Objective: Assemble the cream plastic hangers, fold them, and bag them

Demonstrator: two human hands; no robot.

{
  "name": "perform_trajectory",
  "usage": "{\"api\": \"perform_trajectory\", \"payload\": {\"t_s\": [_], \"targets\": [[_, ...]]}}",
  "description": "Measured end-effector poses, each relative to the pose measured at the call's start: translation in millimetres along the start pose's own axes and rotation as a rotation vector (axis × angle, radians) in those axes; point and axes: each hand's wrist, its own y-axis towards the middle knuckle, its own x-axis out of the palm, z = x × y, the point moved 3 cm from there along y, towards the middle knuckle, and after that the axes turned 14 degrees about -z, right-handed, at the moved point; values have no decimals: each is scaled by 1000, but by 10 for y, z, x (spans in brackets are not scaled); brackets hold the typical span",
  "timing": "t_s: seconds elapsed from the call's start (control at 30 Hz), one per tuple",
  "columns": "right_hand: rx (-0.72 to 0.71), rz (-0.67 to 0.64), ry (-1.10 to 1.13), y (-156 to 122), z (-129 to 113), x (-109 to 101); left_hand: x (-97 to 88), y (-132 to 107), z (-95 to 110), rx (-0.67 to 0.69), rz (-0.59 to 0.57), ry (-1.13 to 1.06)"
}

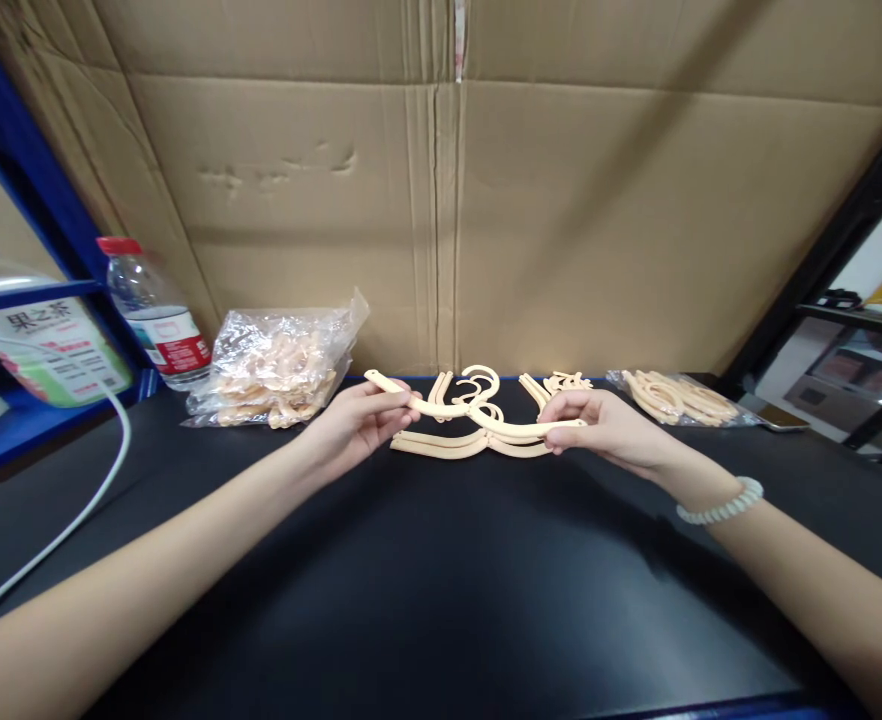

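Observation:
A cream plastic folding clothes hanger (512, 430) is held up above the black table, its two curved arms spread and its hook pointing away. The left arm of the hanger is pinched in my left hand (370, 415), between thumb and fingers. My right hand (598, 425) grips the other arm near its end. Just behind and below, another hanger (441, 447) of the same cream colour lies on the table, partly covered by the held one. Further back are loose curved hanger arms (439, 390), more arms (532, 388) and a small pile of hooks (567, 381).
At the left back sits a clear bag of cream parts (272, 365), beside a water bottle (160, 320) with a red cap. Another bag of hanger arms (677, 395) lies at the right. Cardboard (598, 200) walls the back. A white cable (103, 490) crosses the left side.

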Motion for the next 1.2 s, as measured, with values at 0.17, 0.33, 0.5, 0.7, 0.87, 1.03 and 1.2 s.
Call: {"api": "perform_trajectory", "payload": {"t_s": [0.17, 0.33, 0.5, 0.7, 0.87, 1.03, 1.2], "targets": [[36, -80, -294, -13, 31, -121, -166, 18, 176, 54, -259, 390], [76, -154, -542, -54, 9, -192, -126, -23, 186, 102, -456, 988], [158, -207, -657, -64, 30, -183, -1, -78, 96, 167, -574, 1457], [124, -157, -789, -49, 48, -169, 5, -85, 22, 248, -589, 1597], [72, -118, -878, -31, 60, -163, 0, -108, -15, 338, -580, 1567], [58, -85, -873, -25, 73, -159, 4, -113, -52, 299, -595, 1526], [55, -71, -896, -19, 95, -158, -22, -89, -69, 277, -570, 1524]]}}
